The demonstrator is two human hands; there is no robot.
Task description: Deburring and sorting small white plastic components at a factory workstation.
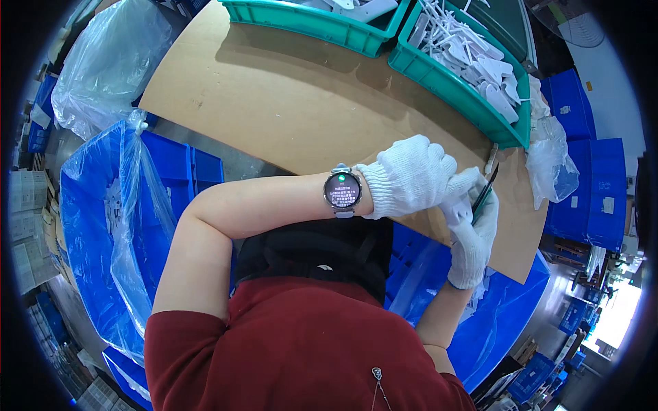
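Note:
Both of my hands wear white knitted gloves and meet over the table's right front edge. My left hand [411,175] is closed, its fingertips against a small white plastic piece [455,211], mostly hidden by the gloves. My right hand [474,236] comes up from the lower right and wraps round a slim dark-tipped hand tool [484,196] with a green part. The tool's tip points away from me; its exact kind is hidden by the fingers. The white piece lies between the two hands, beside the tool.
On the brown table [288,103] stand a green crate [380,42] and another green crate [466,103] heaped with white plastic parts. A thin stick-like object [491,159] lies near the right edge. Lined blue bins [89,233] stand left; stacked blue crates [589,192] stand right.

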